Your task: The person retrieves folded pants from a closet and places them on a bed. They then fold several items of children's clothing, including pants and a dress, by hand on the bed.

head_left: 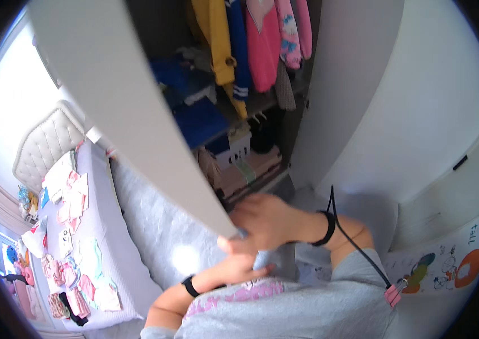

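My left hand (236, 266) is in front of my body, its fingers closed around a small pale blue piece (261, 260) that looks like cloth. Just above it my right hand (267, 219) is bent over, close to the lower edge of the white wardrobe door (132, 113). Its fingers are curled and a little blurred; a bit of pale blue shows under them. Whether they also touch the door I cannot tell. Each wrist wears a black band. The open wardrobe (273, 104) stands ahead, with yellow, blue and pink clothes (262, 51) hanging inside.
Low in the wardrobe are a white box (233, 151), a pink case (250, 172) and folded blue fabric (200, 121). At left a bed (118, 254) carries several spread and folded children's clothes (72, 271). A black cord (358, 243) hangs from a pink clip on my sleeve. A picture chart (448, 265) is at right.
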A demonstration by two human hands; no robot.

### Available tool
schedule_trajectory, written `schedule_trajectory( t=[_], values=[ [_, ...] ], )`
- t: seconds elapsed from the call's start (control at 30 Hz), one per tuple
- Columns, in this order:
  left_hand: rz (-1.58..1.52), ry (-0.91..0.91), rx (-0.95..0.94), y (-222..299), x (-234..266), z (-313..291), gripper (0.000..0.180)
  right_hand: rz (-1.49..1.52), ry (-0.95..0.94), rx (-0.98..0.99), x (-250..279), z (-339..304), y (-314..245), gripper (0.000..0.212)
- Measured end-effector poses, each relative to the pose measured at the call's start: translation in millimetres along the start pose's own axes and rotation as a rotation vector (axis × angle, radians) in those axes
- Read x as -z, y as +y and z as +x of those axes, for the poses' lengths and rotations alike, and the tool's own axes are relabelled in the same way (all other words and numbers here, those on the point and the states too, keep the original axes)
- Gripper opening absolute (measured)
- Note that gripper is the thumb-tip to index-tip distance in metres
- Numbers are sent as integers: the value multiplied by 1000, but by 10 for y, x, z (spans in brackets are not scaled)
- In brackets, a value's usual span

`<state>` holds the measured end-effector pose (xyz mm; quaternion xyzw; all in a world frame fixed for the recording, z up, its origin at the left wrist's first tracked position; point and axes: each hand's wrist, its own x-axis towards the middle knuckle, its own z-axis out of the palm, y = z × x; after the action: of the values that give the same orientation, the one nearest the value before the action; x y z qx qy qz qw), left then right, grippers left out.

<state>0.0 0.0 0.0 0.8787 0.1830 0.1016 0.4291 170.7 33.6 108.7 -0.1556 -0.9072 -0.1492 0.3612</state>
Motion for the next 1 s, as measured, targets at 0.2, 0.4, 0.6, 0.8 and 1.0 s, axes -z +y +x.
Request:
schedule_trajectory(
  t=[0.2, 0.4, 0.6, 0.8, 1.0],
  values=[
    [-547, 31, 38, 154, 264, -5, 49, -43, 123, -124, 156, -368, 229, 21],
    [-841, 339, 110, -245, 338, -387, 53, -32, 230, -346, 237, -588, 418, 22],
    [-1073, 937, 470, -580, 400, -710, 79, -104, 304, -467, 194, -752, 595, 25],
    [-937, 1205, 421, -809, 746, -1145, 75, -253, 388, -528, -44, -929, 673, 19],
    [-798, 1596, 556, -1478, 1093, -1737, 67, -766, 545, -717, -127, -631, 600, 10]
  ],
)
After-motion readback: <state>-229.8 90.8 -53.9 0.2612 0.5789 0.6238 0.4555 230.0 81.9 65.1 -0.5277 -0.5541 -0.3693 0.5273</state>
